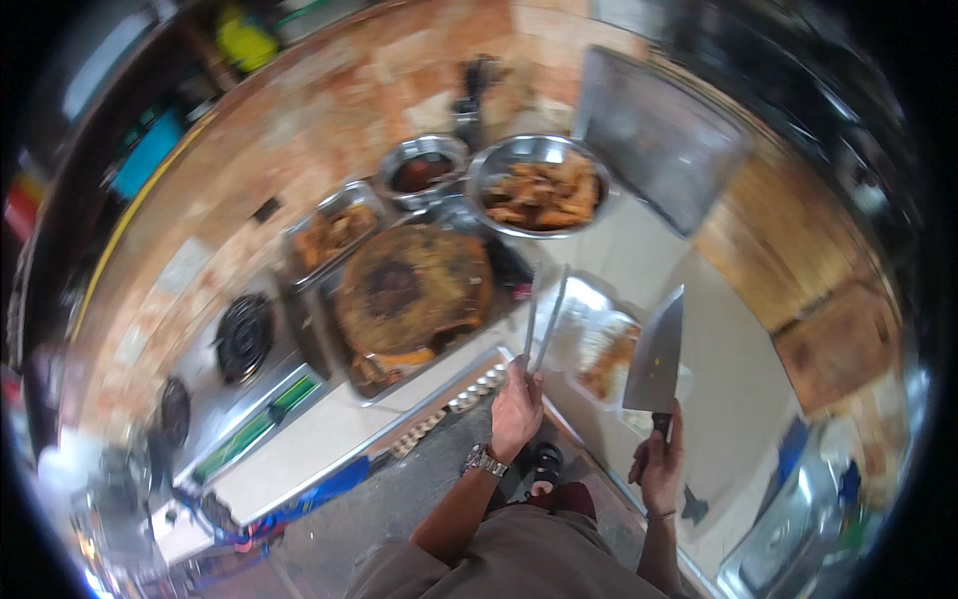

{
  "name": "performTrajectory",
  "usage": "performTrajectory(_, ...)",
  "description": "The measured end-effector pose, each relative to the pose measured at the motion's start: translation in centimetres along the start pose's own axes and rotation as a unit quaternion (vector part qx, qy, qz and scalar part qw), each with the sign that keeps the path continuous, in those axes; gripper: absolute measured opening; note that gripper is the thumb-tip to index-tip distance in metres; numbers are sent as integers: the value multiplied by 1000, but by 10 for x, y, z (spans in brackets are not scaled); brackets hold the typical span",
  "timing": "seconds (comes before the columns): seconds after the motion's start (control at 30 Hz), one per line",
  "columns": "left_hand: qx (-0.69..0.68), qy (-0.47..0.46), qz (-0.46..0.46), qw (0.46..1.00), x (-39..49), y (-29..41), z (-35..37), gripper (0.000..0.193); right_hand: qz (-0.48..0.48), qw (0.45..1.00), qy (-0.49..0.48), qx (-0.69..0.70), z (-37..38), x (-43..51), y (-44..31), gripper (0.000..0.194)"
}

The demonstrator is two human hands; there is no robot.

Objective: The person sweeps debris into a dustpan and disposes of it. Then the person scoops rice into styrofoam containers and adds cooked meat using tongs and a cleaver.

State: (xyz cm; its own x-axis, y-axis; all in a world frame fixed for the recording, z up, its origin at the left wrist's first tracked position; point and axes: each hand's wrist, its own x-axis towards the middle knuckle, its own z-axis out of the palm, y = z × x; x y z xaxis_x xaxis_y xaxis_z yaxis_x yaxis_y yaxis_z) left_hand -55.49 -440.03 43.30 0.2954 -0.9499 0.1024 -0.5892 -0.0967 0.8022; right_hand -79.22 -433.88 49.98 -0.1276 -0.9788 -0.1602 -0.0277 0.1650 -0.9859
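Observation:
Metal tongs (548,318) are gripped in my left hand (516,410), their two arms apart and pointing away from me with nothing between them. A broad kitchen knife (657,350) stands up from my right hand (660,463), its dark handle in my fingers. Just behind the blade, an open clear plastic container (572,367) holds white rice and browned pieces of food (610,363); the blade hides part of it. To the left, a round wooden chopping block (415,288) rests in a metal tray (367,393) with scraps at its near edge.
Behind the block stand a steel bowl of browned food pieces (542,195), a smaller bowl of dark sauce (420,174) and a metal pan of pieces (337,228). A gas stove (245,337) is at left. Metal sheet (655,135) and wooden boards (786,239) lean at right.

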Motion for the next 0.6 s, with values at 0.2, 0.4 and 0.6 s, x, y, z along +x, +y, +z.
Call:
performTrajectory(0.2, 127, 156, -80, 976, 44, -57, -157, 32, 34, 964, -264, 27, 102, 78, -45, 55)
performTrajectory(0.4, 367, 169, -138, 904, 138, -114, -322, 39, -110, 894, -369, -229, 238, 132, -64, 56)
performTrajectory(0.6, 389, 61, -158, 906, 248, -170, -392, 29, -50, 905, -348, -242, 257, 146, -60, 55)
